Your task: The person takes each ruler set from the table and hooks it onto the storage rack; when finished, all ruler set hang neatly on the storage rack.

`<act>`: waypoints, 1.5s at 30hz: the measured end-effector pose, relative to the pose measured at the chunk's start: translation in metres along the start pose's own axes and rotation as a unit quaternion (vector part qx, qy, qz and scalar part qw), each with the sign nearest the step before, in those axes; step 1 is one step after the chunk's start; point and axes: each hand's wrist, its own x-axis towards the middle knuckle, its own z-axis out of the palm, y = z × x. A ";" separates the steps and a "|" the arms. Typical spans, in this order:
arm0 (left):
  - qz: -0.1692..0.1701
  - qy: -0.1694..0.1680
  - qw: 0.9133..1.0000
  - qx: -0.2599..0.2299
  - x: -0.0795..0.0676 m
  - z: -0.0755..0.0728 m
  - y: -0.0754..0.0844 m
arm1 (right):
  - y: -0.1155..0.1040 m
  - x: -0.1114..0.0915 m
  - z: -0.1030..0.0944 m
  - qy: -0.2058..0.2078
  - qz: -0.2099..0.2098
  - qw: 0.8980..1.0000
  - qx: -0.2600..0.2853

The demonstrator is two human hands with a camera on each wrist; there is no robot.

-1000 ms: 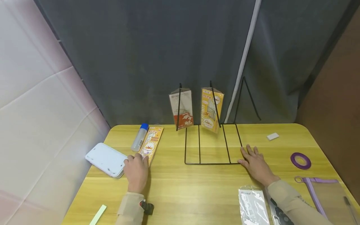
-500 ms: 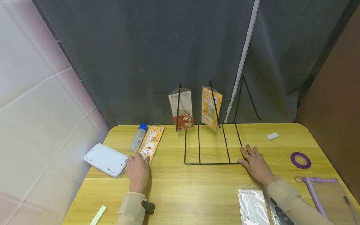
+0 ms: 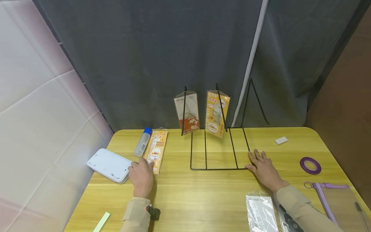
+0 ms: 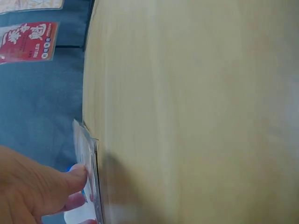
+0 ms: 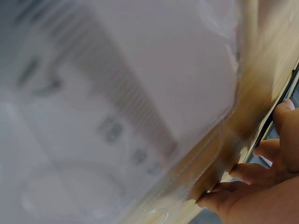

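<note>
My left hand (image 3: 141, 176) is at the lower end of a flat orange duck-print packet (image 3: 156, 149) on the table, pinching its edge with thumb and curled fingers. In the left wrist view, the thumb (image 4: 77, 178) presses on the packet (image 4: 91, 163), seen almost edge-on. My right hand (image 3: 264, 170) lies with spread fingers on the table, fingertips at the front right corner of a black wire rack (image 3: 214, 169). On the rack's hooks hang a white-and-red ruler packet (image 3: 189, 111) and a yellow duck packet (image 3: 214, 120); the right hook (image 3: 259, 100) is bare.
Left of my left hand are a white case (image 3: 110, 164) and a blue-capped bottle (image 3: 142, 143). A clear ruler packet (image 3: 261, 212) lies near my right forearm. Farther right are purple tape (image 3: 310, 165), an eraser (image 3: 280, 140) and a purple-edged zip pouch (image 3: 337, 203). A green strip (image 3: 102, 220) lies front left.
The orange packet has turned slightly, its lower end swinging right under my left hand. The hanging yellow packet has swivelled to face forward more. My right hand stays put.
</note>
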 end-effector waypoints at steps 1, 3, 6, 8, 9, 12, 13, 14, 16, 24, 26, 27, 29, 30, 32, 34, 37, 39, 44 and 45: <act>-0.005 -0.002 1.000 -0.001 0.000 0.000 0.001 | 0.000 0.000 0.000 0.000 0.000 1.000 0.002; -0.015 -0.008 1.000 0.001 0.001 0.001 0.002 | 0.001 0.000 0.001 -0.002 0.001 1.000 0.006; -0.024 -0.012 1.000 0.010 0.003 0.002 0.003 | 0.001 -0.001 0.002 -0.002 -0.001 1.000 0.011; -0.029 -0.016 0.999 0.020 0.004 0.002 0.003 | 0.000 -0.001 0.002 -0.001 -0.004 1.000 0.010; -0.031 -0.018 0.999 0.023 0.004 0.002 0.004 | 0.000 -0.001 0.002 0.000 -0.005 1.000 0.009; -0.032 -0.021 0.999 0.027 0.005 0.002 0.004 | 0.000 -0.001 0.002 0.003 -0.006 1.000 0.006; -0.033 -0.022 0.999 0.024 0.006 0.001 0.004 | 0.000 -0.001 0.002 0.003 -0.006 1.000 0.005; -0.034 -0.024 0.999 0.022 0.007 0.001 0.004 | 0.000 -0.001 0.001 0.003 -0.006 1.000 0.005; -0.035 -0.027 0.999 0.017 0.009 0.000 0.003 | -0.001 -0.001 0.001 0.002 -0.005 1.000 0.004; -0.040 -0.062 0.996 -0.042 0.012 -0.009 0.000 | -0.001 -0.001 0.000 0.001 -0.005 1.000 0.002; -0.044 -0.075 0.993 -0.077 0.011 -0.014 0.000 | -0.001 -0.001 0.000 0.001 -0.006 1.000 0.001; -0.044 -0.080 0.991 -0.093 0.011 -0.018 0.000 | -0.001 -0.001 0.000 0.002 -0.006 1.000 0.002; -0.045 -0.095 0.986 -0.126 0.009 -0.025 0.000 | -0.001 -0.001 0.000 0.001 -0.005 1.000 0.002; -0.049 -0.109 0.983 -0.142 0.008 -0.030 0.001 | -0.001 -0.001 0.000 0.001 -0.004 1.000 0.003; -0.050 -0.132 0.977 -0.158 0.005 -0.039 0.002 | -0.001 -0.001 -0.001 0.001 -0.003 1.000 0.004; -0.050 -0.153 0.972 -0.170 0.001 -0.048 0.003 | -0.001 -0.001 -0.001 0.000 -0.002 1.000 0.005; -0.047 -0.184 0.963 -0.191 -0.005 -0.058 0.003 | 0.000 -0.001 -0.001 0.001 -0.002 1.000 0.003; -0.044 -0.201 0.957 -0.204 -0.011 -0.064 0.001 | 0.001 -0.001 0.000 0.002 -0.001 1.000 0.002; -0.059 -0.240 0.947 -0.203 -0.030 -0.074 -0.008 | 0.001 -0.001 -0.001 0.000 -0.002 1.000 0.003; -0.066 -0.253 0.942 -0.212 -0.034 -0.076 -0.008 | 0.001 -0.001 -0.001 0.000 -0.002 1.000 0.003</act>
